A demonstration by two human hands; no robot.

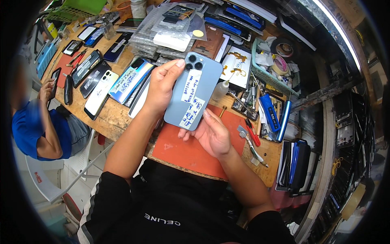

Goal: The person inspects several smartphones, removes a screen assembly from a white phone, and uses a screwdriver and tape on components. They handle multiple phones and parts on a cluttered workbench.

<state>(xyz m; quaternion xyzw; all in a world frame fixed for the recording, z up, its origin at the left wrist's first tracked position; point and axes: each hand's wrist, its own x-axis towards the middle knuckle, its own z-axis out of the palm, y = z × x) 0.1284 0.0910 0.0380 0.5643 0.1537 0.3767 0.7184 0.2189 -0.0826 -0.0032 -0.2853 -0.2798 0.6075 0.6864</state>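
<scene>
A light blue smartphone (174,97) with several camera lenses is held up over the bench, its back toward me. Two white paper strips with handwriting are stuck on that back. My left hand (164,83) grips the phone's left edge, the thumb lying beside the camera block. Under the lower right corner, my right hand (212,133) supports the phone with its thumb along the edge and fingers beneath. Below both hands lies an orange-red work mat (178,150). The phone's screen side is hidden from view.
Several phones, among them a white one (99,95), lie to the left. Bubble-wrapped stacks (142,40) stand at the back. On the right are red-handled pliers (252,132), a small bottle (220,90), a green basket (264,72) and tools. A person in blue (53,126) sits at left.
</scene>
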